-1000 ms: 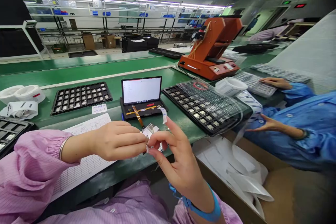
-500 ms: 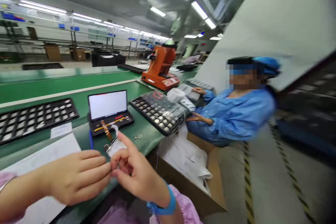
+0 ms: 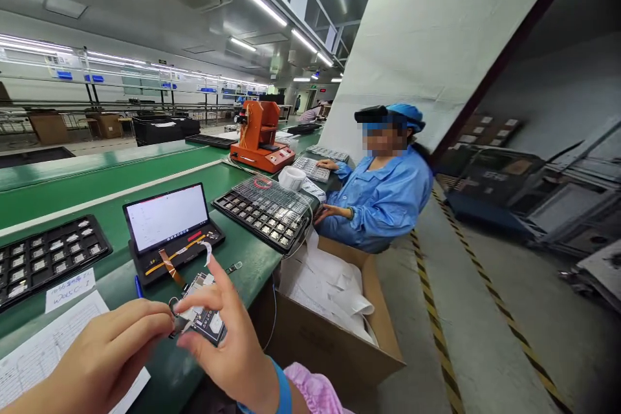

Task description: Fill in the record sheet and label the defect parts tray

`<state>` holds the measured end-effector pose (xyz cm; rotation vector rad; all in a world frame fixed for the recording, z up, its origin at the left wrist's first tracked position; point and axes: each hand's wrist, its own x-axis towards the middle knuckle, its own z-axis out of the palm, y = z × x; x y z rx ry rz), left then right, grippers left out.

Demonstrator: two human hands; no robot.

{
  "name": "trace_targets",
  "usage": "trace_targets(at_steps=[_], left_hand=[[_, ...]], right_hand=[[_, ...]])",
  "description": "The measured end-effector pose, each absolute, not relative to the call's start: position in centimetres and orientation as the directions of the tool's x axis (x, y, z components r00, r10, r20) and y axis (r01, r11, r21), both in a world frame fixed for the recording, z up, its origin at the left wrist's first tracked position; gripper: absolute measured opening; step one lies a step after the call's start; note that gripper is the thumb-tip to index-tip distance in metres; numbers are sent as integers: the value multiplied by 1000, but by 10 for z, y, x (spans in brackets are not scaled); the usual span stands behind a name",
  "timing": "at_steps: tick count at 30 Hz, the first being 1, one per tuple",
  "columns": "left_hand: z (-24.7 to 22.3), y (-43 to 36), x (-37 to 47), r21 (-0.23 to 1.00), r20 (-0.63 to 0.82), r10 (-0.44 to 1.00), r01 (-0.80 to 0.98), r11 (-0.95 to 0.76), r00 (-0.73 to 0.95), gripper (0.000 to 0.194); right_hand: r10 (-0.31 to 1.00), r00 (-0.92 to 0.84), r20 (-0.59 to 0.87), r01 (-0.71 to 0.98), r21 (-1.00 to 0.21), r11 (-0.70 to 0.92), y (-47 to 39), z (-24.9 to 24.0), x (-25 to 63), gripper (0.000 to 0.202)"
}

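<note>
A small circuit board [image 3: 211,323] with a round part at its left edge is between my hands. An orange flex cable [image 3: 171,267] runs from it toward a black case with a lit screen [image 3: 167,217]. My left hand [image 3: 109,343] has its fingers pressed together at the round part; what they pinch is hidden. My right hand [image 3: 228,330], with a blue wristband, lies over the board, thumb and index finger apart, and the index finger points up near a white strip [image 3: 208,252]. Whether its other fingers grip the board is unclear.
Black trays of small parts stand left [image 3: 53,255] and right [image 3: 262,213] of the case. Papers [image 3: 53,343] and a blue pen [image 3: 138,286] lie near my left hand. Beyond are an orange machine [image 3: 262,139], a cardboard box [image 3: 334,330] and a person in blue [image 3: 388,194].
The view has swung right. My right hand's thumb and index finger have spread from their pinch beside my left hand, and more of the board shows.
</note>
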<state>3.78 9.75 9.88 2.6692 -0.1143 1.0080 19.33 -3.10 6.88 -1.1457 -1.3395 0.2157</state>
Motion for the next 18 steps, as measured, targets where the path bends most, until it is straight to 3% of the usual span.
trace_targets(at_steps=[5,10,12,15,18], left_hand=[[91,93,50,369,597,171,-79,-926,783,10],[76,102,58,582,453,379,54,-811,807,11],[75,105,62,725,322,496,127,-677,807,17],[76,109,70,917,23,603,224,-331,797,32],[76,114,75,958,-256,610,282,55,750,42]], right_hand=[[610,463,643,549,-748,372,-19,55,190,81],[607,563,562,487,-818,306,-5,43,192,82],[589,586,557,513,-817,262,0,41,190,78],[542,560,626,650,-738,180,8,36,186,76],[513,463,723,787,-602,138,14,27,183,74]])
